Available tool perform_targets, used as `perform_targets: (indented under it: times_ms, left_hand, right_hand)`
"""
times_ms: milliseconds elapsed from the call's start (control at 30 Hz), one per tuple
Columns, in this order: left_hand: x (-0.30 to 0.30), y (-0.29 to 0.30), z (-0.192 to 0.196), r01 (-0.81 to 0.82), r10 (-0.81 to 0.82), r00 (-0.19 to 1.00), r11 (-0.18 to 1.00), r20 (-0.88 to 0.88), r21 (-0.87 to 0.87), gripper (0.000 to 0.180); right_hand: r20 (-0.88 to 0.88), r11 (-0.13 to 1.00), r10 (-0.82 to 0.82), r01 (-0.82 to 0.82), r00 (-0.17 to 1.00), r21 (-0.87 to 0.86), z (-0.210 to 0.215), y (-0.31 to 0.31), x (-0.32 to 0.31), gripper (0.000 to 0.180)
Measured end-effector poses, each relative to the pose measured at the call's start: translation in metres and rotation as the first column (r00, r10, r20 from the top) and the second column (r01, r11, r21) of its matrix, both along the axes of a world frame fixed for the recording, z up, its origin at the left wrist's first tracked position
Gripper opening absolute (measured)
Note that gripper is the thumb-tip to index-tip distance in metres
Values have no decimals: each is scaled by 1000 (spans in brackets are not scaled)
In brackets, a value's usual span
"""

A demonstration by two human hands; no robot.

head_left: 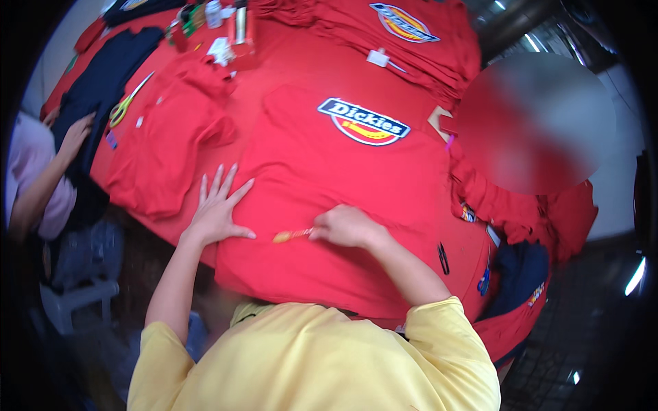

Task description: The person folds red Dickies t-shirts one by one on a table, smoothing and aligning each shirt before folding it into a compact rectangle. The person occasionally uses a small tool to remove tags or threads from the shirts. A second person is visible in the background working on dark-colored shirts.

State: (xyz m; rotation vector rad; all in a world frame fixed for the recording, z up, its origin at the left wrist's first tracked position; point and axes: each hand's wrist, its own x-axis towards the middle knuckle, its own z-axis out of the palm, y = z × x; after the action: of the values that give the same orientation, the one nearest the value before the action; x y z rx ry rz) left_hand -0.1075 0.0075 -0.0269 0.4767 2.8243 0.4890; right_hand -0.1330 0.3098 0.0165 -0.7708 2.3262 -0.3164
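Observation:
A red shirt (308, 164) lies spread flat in front of me, with a dark blue, white and yellow printed emblem (364, 122) on its far part. My left hand (218, 211) rests on the shirt's left side, fingers stretched and spread. Closed around the thin handle of a small brush-like tool (291, 235), my right hand (343, 226) is over the lower middle of the shirt. The tool's yellow-orange head points left toward my left thumb; its exact kind is too small to make out.
Black thread snips (443, 259) and blue-handled scissors (484, 281) lie to the right. Yellow-handled scissors (123, 109) sit on another red garment (171, 137) at left, near a co-worker's hand (77, 137). Stacked red shirts (425, 61) and a red box (242, 51) stand at the back.

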Motion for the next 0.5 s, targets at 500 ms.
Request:
perform_targets:
  times_ms: [500]
  left_hand:
    - [0,6,-7,-13,11,999,999,-51,-32,117]
  right_hand:
    - [-478,183,-878,943,29,-278,14,220,17,33]
